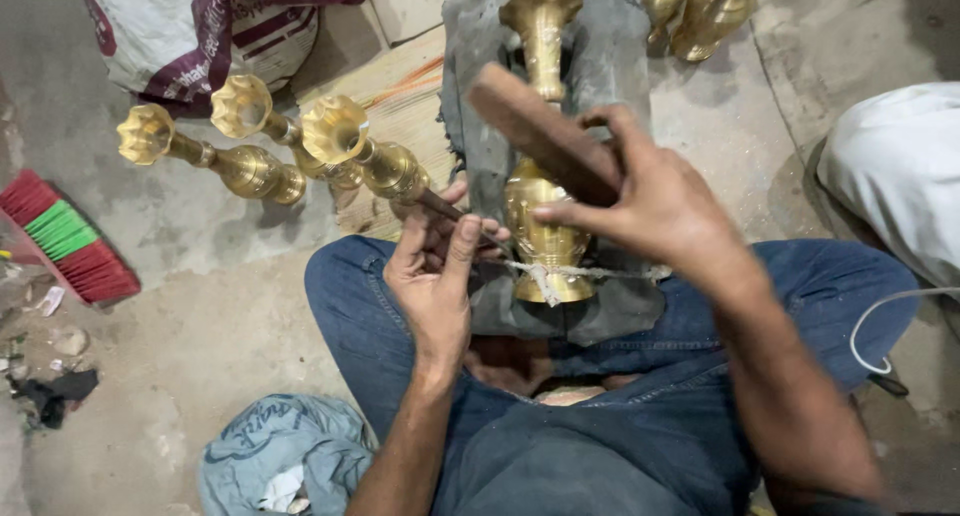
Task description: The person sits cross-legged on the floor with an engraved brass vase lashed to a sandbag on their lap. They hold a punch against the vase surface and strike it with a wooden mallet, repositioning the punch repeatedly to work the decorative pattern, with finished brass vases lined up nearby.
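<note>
Right hand [640,191] grips a wooden mallet [540,136] above a brass vase [545,241]; left hand [435,266] pinches a thin tool [445,208], mid-strike.

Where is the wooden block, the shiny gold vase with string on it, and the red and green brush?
wooden block [540,141]: head view, middle of its long face.
gold vase [545,238]: head view, on its round belly.
brush [62,238]: head view, on the bristles.
</note>
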`<state>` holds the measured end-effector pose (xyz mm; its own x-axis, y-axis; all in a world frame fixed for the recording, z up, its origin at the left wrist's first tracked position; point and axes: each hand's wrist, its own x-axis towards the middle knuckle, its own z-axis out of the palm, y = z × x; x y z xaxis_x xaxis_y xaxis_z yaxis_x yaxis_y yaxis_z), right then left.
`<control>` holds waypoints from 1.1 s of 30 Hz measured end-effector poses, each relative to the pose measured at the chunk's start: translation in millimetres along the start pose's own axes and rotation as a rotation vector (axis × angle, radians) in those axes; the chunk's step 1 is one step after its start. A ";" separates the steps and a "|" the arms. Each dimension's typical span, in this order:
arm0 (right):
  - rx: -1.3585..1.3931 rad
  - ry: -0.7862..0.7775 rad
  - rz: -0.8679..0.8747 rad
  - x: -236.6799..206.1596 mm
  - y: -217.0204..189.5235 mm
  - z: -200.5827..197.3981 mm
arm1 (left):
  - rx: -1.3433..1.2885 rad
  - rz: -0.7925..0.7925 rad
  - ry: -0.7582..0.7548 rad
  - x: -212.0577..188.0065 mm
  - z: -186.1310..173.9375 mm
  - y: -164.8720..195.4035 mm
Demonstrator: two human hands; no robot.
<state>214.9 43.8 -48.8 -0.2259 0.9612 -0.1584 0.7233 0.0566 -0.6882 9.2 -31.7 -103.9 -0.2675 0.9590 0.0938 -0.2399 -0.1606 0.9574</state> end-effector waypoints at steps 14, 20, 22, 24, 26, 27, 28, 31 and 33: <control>-0.058 0.144 0.038 -23.5 20.8 -8.3 | 0.520 0.431 -0.422 8.3 27.2 32.4; -0.102 0.518 -0.266 -65.9 29.2 -28.0 | 0.686 0.542 -0.732 35.3 27.3 39.6; -0.110 0.588 -0.306 -77.2 31.1 -28.3 | 0.637 0.512 -0.833 44.3 29.7 40.6; -0.184 0.642 -0.343 -85.8 34.6 -25.7 | 0.671 0.490 -0.805 47.6 32.5 41.6; -0.274 0.693 -0.328 -91.5 40.9 -20.9 | 0.734 0.509 -0.803 46.8 34.7 43.5; -0.334 0.722 -0.295 -93.6 45.5 -18.4 | 0.776 0.546 -0.817 46.0 35.7 44.8; -0.395 0.749 -0.256 -95.5 50.7 -15.5 | 0.816 0.582 -0.833 45.4 36.6 46.2; -0.082 0.764 -0.243 -99.7 69.8 -7.7 | 0.837 0.581 -0.862 45.5 40.1 50.4; 0.079 0.763 -0.178 -101.2 82.8 -4.2 | 0.853 0.579 -0.877 46.0 42.4 52.5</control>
<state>300.4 -47.6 -86.9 0.1975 0.8609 0.4688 0.6630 0.2349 -0.7108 23.9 13.9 -37.8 0.6233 0.6874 0.3728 0.4385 -0.7020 0.5612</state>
